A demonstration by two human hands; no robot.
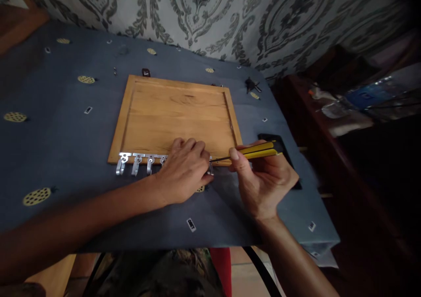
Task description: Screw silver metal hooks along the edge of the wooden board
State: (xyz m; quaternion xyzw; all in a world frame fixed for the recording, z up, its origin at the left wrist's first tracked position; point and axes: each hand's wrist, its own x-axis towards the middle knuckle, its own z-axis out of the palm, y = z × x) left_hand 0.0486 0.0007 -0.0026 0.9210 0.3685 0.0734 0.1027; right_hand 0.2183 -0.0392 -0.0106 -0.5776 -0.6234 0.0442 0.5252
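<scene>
A wooden board (177,113) lies flat on a blue tablecloth (66,148). A metal rail of several hooks (136,161) runs along its near edge. My left hand (184,172) rests on the right part of that rail, fingers curled and pressed down over it. My right hand (263,183) is closed around a yellow-handled screwdriver (258,150), whose thin shaft points left to the rail's end beside my left fingertips.
A dark phone-like slab (279,146) lies under my right hand near the table's right edge. Small dark parts (251,85) sit at the back right corner. A dark sideboard (345,121) with clutter stands to the right; a patterned wall is behind.
</scene>
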